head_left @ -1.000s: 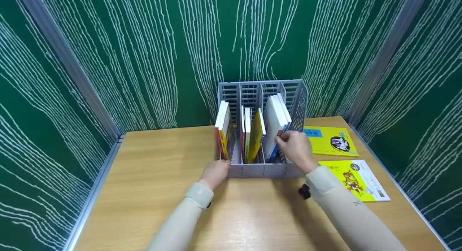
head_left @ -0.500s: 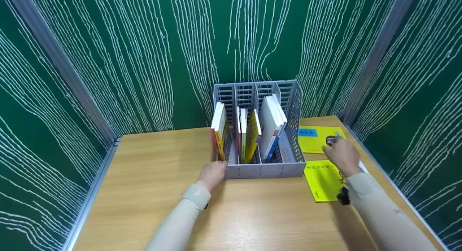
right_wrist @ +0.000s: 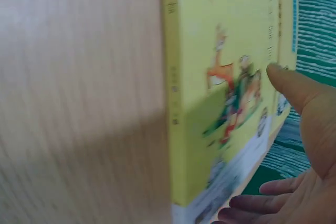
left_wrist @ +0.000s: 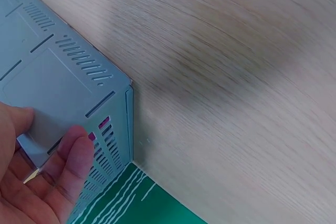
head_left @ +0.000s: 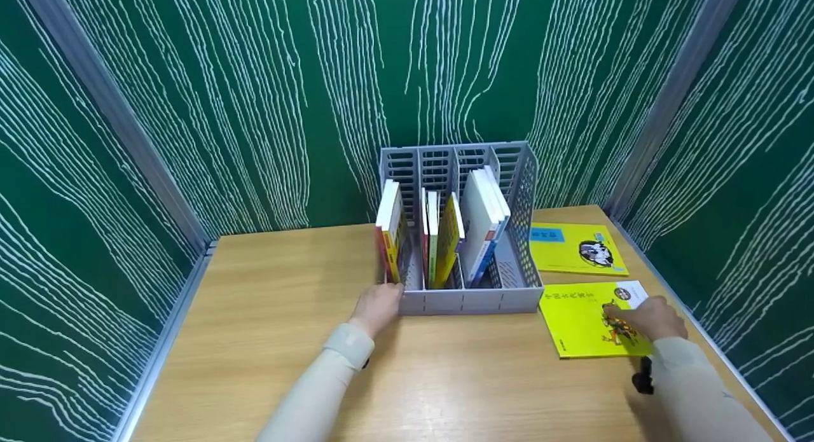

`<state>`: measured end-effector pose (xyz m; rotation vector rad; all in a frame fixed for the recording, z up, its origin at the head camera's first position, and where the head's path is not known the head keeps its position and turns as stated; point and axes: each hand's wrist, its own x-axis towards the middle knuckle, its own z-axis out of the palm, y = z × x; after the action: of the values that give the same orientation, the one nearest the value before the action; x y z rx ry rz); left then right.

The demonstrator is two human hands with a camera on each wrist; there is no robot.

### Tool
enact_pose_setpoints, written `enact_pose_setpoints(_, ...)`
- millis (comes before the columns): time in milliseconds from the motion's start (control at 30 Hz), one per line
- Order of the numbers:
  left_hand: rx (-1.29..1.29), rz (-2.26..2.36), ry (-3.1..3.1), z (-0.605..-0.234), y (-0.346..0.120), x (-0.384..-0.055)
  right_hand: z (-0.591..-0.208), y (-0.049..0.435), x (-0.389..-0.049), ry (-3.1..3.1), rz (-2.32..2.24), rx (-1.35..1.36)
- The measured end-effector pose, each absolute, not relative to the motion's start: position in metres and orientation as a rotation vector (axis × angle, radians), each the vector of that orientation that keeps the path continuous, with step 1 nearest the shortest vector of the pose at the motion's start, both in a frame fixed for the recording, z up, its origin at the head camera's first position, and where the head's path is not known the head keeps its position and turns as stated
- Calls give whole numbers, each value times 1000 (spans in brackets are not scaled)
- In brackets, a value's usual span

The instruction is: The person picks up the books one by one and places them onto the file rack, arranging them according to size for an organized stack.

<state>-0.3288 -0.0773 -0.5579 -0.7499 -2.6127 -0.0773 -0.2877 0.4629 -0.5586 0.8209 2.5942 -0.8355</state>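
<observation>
A grey desk file rack [head_left: 472, 301] with several compartments stands upright on the table. My left hand [head_left: 376, 307] grips its front left corner; in the left wrist view the thumb lies on the front panel and the fingers [left_wrist: 73, 156] bend over the rim. A yellow picture book [head_left: 575, 321] with a white band lies flat to the right of the rack. My right hand [head_left: 658, 320] is at that book's right end, thumb stretched over the cover. The right wrist view shows its fingers [right_wrist: 262, 203] spread and fairly straight beside the white end.
Behind that book lies another yellow book [head_left: 566, 257] with a dog picture. Upright in the rack stand white-edged books [head_left: 486, 222], thin books [head_left: 451, 238] and a pair at the left [head_left: 391, 232]. Green walls [head_left: 254, 111] enclose the wooden table [head_left: 273, 302].
My right hand has let go of the white-edged books in the rack and moved right and nearer, down to the closer yellow book. My left hand stays at the rack's corner.
</observation>
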Motion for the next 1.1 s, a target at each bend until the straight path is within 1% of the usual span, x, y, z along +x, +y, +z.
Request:
enact_pose_setpoints(233, -749, -108, -2615, -558, -75, -328, -571, 470, -289, 2553, -779, 864)
enact_pose_setpoints(533, -748, -104, -2681, -555, -76, -325, -570, 471, -284, 2552, -701, 882)
enact_pose_setpoints(733, -740, -131, -2696, -554, -76, -326, -544, 463, -273, 2558, -844, 925)
enact_pose_setpoints(933, -735, -164, -2710, -554, -76, -326, -515, 465, -284, 2631, -973, 938)
enact_pose_setpoints(1100, -733, -152, -2691, -555, -77, -327, -489, 456, -294, 2776, -926, 889)
